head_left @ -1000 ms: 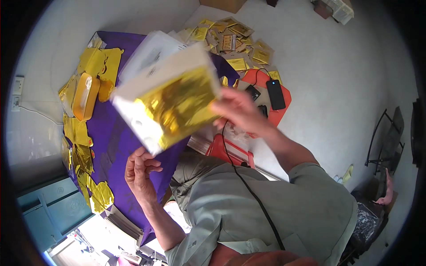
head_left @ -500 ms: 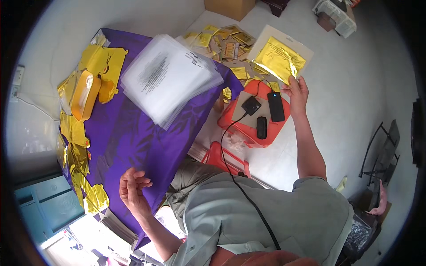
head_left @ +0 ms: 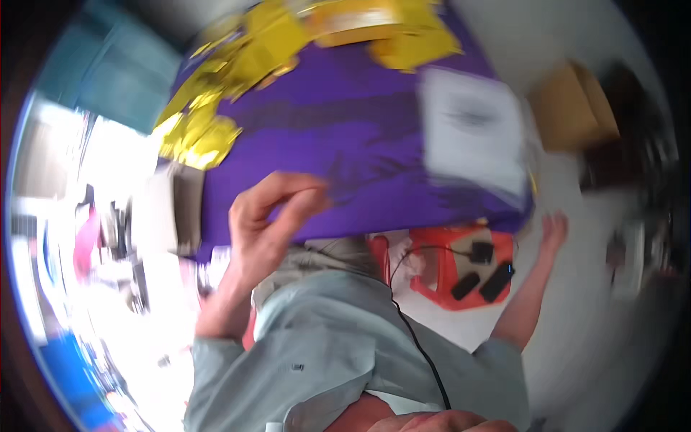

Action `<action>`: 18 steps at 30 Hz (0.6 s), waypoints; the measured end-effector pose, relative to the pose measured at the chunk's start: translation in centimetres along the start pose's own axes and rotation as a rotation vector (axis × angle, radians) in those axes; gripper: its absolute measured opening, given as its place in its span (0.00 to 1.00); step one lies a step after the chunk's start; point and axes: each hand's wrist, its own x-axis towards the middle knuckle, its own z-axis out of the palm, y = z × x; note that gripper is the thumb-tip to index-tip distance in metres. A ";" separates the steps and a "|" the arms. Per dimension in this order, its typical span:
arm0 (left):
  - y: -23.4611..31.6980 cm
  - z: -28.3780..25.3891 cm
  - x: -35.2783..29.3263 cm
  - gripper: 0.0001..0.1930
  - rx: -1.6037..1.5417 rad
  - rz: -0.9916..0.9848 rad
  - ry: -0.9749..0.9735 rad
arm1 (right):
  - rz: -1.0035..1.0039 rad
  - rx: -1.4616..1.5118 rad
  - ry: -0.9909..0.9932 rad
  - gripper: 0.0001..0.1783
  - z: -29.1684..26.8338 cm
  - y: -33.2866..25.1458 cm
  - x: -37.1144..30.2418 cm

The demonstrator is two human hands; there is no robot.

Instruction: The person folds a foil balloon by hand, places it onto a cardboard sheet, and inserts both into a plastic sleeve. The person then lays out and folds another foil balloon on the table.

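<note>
My left hand [head_left: 277, 216] is raised over the near side of a purple-covered table [head_left: 302, 144]. Its thumb and fingers are drawn together in a pinch, and nothing shows between them. Out to the right, beyond the table's corner, my right hand [head_left: 553, 229] is low and blurred; its fingers look spread, with nothing visible in them. Closest to it are a stack of whitish translucent plastic bags [head_left: 475, 129] on the table's right side and a red-orange stool [head_left: 432, 288]. Gold foil pouches [head_left: 270, 47] lie along the table's far left edge.
Black devices, one a box with a small blue light [head_left: 497, 282], rest on the stool, with a black cable [head_left: 414, 327] running to me. An orange-yellow tray [head_left: 356, 25] sits at the far edge. An open cardboard box [head_left: 572, 108] stands right; another carton [head_left: 176, 209] is left.
The view has swung left. The gold packet on its card is gone from my right hand, which has dropped lower. My left hand has come forward over the table, fingers now pinched.
</note>
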 end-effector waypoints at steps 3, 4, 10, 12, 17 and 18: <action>6.3 -0.1 0.4 0.07 0.316 0.504 -0.103 | -0.194 -0.127 0.103 0.30 9.3 -5.1 -1.9; 6.3 0.2 0.0 0.07 0.383 0.736 -0.034 | -0.170 -0.128 0.035 0.30 15.2 -7.5 -5.0; 3.1 0.5 -1.1 0.08 0.211 0.645 -0.027 | -0.548 -0.185 -0.315 0.24 37.4 -21.3 -23.6; 2.8 1.3 -0.7 0.08 0.134 0.658 -0.058 | -0.612 -0.232 -0.481 0.19 40.1 -21.7 -27.7; 2.7 2.1 -1.1 0.09 0.076 0.674 -0.054 | -0.757 -0.366 -1.043 0.13 46.4 -21.3 -37.4; 2.9 1.8 -1.1 0.10 0.065 0.679 -0.048 | -0.749 -0.382 -1.106 0.12 47.3 -21.1 -38.9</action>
